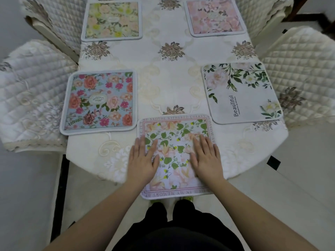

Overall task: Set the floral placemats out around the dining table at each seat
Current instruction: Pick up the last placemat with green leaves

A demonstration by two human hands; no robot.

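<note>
A pink-and-green leafy placemat (174, 142) with a lettered border lies at the near end of the table, its front edge hanging past the table's rim. My left hand (144, 160) and my right hand (206, 156) press flat on it, fingers straight. A blue floral placemat (98, 102) lies at the near left seat. At the near right seat is a white placemat (241, 93) printed "Beautiful". A yellow-green one (112, 20) sits at the far left and a pink one (214, 17) at the far right.
The table wears a cream embroidered tablecloth (170, 73). Quilted chairs stand at the left (30, 98), right (301, 77), far left (59, 24) and far right (257, 17). Pale floor tiles with dark borders (59, 196) lie around me.
</note>
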